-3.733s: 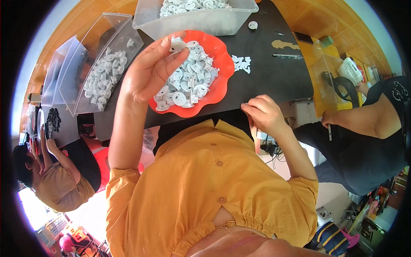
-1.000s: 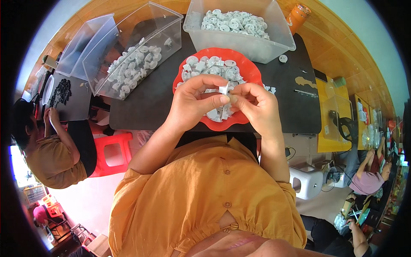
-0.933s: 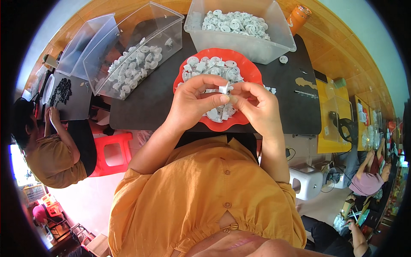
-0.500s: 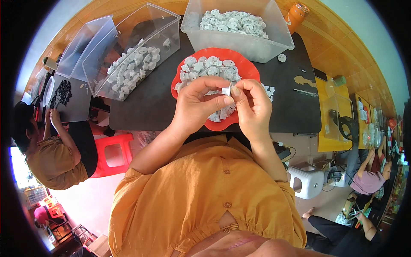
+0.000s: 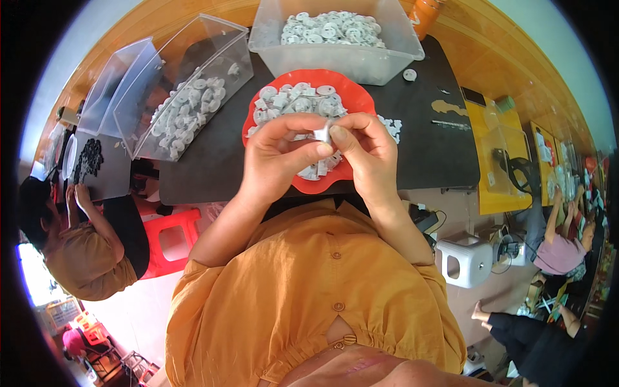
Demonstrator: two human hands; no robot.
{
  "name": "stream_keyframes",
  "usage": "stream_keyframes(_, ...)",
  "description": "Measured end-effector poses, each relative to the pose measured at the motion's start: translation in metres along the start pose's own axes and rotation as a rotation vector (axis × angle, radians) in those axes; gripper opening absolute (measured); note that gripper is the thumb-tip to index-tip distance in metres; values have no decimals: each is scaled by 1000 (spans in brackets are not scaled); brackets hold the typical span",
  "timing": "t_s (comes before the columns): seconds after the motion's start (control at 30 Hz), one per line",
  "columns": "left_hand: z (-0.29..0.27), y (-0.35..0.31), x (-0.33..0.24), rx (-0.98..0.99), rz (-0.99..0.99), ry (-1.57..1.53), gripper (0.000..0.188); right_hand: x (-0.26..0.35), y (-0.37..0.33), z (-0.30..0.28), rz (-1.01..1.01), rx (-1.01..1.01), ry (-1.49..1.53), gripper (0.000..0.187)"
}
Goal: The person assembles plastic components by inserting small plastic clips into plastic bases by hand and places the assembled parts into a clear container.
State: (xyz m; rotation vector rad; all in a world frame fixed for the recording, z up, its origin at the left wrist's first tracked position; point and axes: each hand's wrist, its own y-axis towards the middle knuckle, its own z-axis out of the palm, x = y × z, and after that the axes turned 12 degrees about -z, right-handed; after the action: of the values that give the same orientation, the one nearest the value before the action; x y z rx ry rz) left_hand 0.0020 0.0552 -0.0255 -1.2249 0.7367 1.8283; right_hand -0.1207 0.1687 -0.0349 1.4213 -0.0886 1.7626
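Between my two hands, above the red scalloped tray [image 5: 364, 103], is a small white plastic part [image 5: 322, 133]. The thumb and forefinger of my left hand [image 5: 274, 155] pinch it from one side. My right hand [image 5: 366, 151] grips it from the other side, thumb pressed against it; the fingers cover much of the part. Below the hands, the tray holds a heap of similar white round plastic parts [image 5: 300, 97]. A few tiny white pieces [image 5: 391, 127] lie on the dark table just right of the tray.
Behind the tray stands a large clear bin [image 5: 335, 61] of white parts. A tilted clear bin [image 5: 187, 109] with more sits at left. One loose round part [image 5: 409, 75] lies on the black table [image 5: 438, 148]. At far left a co-worker [image 5: 87, 251] handles small black pieces [image 5: 89, 158].
Both hands still hold the white part together; its angle between the fingertips has turned slightly. The whole view has shifted a little, moving the tray and bins leftward and up.
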Motion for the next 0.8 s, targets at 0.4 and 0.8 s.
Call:
stream_keyframes(0.4, -174, 8, -142, -1022, 282, 1170, 32, -10, -9, -125, -351, 351, -1295, 20)
stream_keyframes(0.8, -48, 41, -47, -162, 412, 1296, 18, 20, -54, -137, -506, 687, -1180, 31)
